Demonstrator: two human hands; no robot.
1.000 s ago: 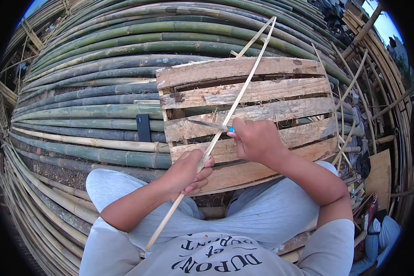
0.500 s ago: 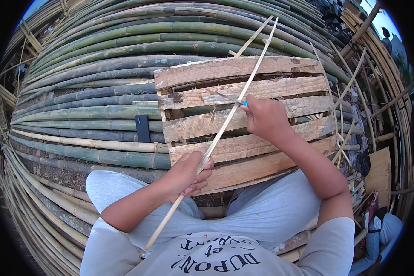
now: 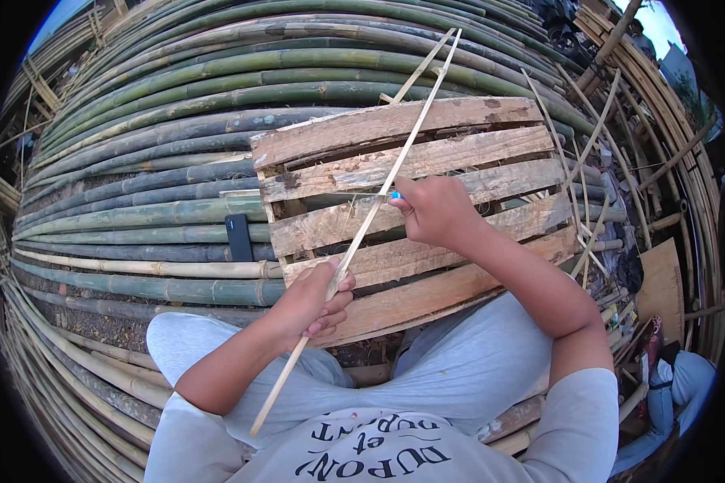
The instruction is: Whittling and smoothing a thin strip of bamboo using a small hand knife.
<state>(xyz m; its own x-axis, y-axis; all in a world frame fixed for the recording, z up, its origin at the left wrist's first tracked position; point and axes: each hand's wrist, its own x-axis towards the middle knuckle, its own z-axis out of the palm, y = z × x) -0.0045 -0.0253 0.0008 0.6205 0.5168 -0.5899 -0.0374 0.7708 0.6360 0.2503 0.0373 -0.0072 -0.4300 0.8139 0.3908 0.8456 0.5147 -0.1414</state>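
Note:
My left hand [image 3: 310,303] is closed around a long, pale bamboo strip [image 3: 415,133]. The strip slants from over my lap up and away past the far side of a slatted wooden crate [image 3: 491,146]. Above the slats, my right hand [image 3: 439,211] grips a knife [image 3: 395,194] whose handle shows a bit of blue. Its thin blade points left and crosses the strip, apparently touching it. Most of the handle is hidden in my fist. A shorter split piece [image 3: 417,76] stands out beyond the crate's far edge, next to the strip's far end.
Long green bamboo poles [image 3: 217,84] lie side by side beyond and left of the crate. A dark phone [image 3: 238,237] rests on them. Thin strips [image 3: 592,149] lean along the crate's right side. Another person's blue-clad limb [image 3: 689,382] shows at lower right.
My right hand has drawn the knife along the strip toward my left hand, and the blade now lies more level. The left hand keeps its grip. The whole view has shifted slightly.

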